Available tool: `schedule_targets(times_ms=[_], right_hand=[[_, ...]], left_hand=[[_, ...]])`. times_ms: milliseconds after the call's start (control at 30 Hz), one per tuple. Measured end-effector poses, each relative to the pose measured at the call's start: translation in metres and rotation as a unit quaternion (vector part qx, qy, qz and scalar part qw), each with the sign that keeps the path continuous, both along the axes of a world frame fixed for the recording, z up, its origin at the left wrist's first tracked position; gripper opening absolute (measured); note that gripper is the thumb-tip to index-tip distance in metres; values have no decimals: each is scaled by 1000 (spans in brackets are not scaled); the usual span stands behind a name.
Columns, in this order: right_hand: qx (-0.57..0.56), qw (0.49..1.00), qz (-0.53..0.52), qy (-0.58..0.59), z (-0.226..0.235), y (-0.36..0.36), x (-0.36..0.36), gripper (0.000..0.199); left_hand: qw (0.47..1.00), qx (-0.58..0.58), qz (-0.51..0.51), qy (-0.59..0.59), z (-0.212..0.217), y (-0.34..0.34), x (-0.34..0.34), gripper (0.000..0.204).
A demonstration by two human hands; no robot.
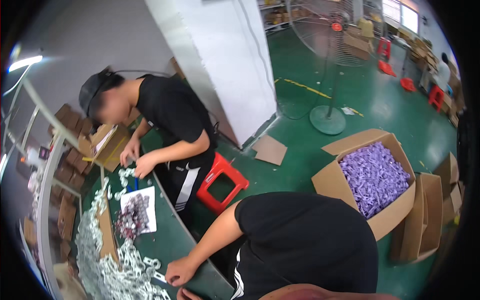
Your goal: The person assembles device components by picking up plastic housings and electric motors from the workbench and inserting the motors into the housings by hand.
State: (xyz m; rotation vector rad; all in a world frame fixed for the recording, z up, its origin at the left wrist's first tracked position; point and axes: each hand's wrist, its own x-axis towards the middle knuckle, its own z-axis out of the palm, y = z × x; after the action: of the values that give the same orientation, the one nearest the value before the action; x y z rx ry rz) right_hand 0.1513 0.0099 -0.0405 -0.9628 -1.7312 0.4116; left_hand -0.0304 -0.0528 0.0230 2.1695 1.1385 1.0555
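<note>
fingers of right hand (181, 271) drawn together at white piece (159, 276), grip unclear; left hand (187, 295) cropped at frame edge, state can't be told. pale links (125, 275) heaped on desk (170, 241), probably for short reach. cardboard strip (107, 230) seemingly partly fences heap from dark bits (132, 215) on paper (152, 210). beyond: carton (330, 182) of purple pieces (376, 177), capped co-worker (172, 107), fan (336, 27) obstructing floor (300, 165).

"Where is the camera?"

"On a head, the left one of two. It looks down from above the hands (181, 270), quite close by."

"How far can it see?"

"Far and wide! The table (170, 235) runs past the hands to another person (175, 112). The fan (336, 27) is way off, beyond the hands and to their right."
</note>
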Motion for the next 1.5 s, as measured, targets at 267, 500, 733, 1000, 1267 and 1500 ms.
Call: schedule_targets(times_ms=[267,500,733,1000,1267,1500], right_hand=[[45,997,48,25,-7,3,-18,21],[-14,995,103,0,9,5,-10,29],[-13,995,94,26,10,3,-2,27],[-33,989,135,53,4,13,-19,19],[-174,982,79,-5,20,-16,34,24],[-247,955,160,34,34,-5,10,26]], left_hand=[[984,170,-20,59,-65,47,-44,17],[973,221,6,63,-67,51,-45,15],[981,182,-16,63,-57,42,-34,16],[989,127,-6,78,1,-2,2,19],[1000,24,-14,11,-21,35,13,9],[997,70,35,-11,-44,40,-30,10]])
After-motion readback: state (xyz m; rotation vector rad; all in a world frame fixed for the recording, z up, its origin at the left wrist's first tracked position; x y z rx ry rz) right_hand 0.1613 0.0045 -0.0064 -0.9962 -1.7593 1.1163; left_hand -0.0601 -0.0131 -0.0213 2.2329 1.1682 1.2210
